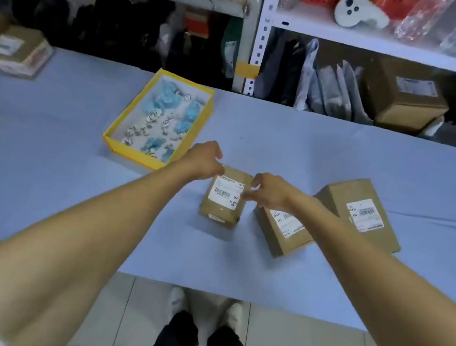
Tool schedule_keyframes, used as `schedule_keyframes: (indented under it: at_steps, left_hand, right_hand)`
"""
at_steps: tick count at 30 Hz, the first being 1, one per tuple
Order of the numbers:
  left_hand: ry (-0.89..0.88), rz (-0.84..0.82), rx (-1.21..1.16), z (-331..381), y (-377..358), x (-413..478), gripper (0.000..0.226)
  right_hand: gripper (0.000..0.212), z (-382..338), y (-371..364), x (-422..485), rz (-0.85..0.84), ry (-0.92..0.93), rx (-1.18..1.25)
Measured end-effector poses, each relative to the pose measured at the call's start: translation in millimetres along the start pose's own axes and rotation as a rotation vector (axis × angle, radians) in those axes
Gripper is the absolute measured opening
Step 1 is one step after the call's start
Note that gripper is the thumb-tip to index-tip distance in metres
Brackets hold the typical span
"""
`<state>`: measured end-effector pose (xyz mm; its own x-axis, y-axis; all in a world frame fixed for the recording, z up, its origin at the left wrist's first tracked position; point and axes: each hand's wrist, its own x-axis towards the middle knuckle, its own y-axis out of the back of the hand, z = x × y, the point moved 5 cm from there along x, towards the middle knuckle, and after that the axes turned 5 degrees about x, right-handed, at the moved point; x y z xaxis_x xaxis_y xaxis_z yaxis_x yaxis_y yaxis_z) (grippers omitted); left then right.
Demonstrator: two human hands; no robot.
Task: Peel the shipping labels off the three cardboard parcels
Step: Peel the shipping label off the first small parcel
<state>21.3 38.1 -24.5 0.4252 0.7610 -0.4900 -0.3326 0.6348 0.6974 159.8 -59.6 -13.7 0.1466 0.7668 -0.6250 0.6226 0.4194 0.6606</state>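
Three cardboard parcels lie on the blue table. The small left parcel (221, 211) carries a white shipping label (225, 192). My left hand (203, 158) grips its far left top corner. My right hand (267, 192) pinches at the label's right edge with fingers closed on it. The middle parcel (281, 237) sits just to the right, its label (288, 221) partly under my right wrist. At the right, the largest parcel (334, 200) shows its label (365, 215) in full.
A yellow tray (132, 153) with blue and white small items lies behind my left hand. Another labelled box (21, 52) sits at the table's far left. Shelves with bags and a box (404, 97) stand behind the table (65, 190). The table's near edge is above my feet.
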Motion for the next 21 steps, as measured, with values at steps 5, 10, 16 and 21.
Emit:
schedule_keyframes:
  at_steps: [5, 10, 16, 21]
  left_hand:
    - [0.204, -0.119, -0.243, -46.2, -53.0, -7.6, 0.078]
    - [0.163, 0.021, -0.390, -62.6, -83.0, -16.1, 0.071]
    - [0.130, 0.104, -0.434, -56.5, -84.5, -24.9, 0.064]
    - [0.078, 0.124, -0.499, -45.6, -99.3, -48.6, 0.067]
  right_hand:
    - [0.064, 13.2, -59.3, 15.7, -0.045, 0.007, 0.194]
    - [0.089, 21.0, -111.5, 27.5, 0.098, 0.099, 0.411]
    - [0.085, 21.7, -106.3, 11.9, 0.292, 0.167, 0.716]
    - [0.092, 38.8, -102.0, -4.5, 0.311, 0.173, 0.732]
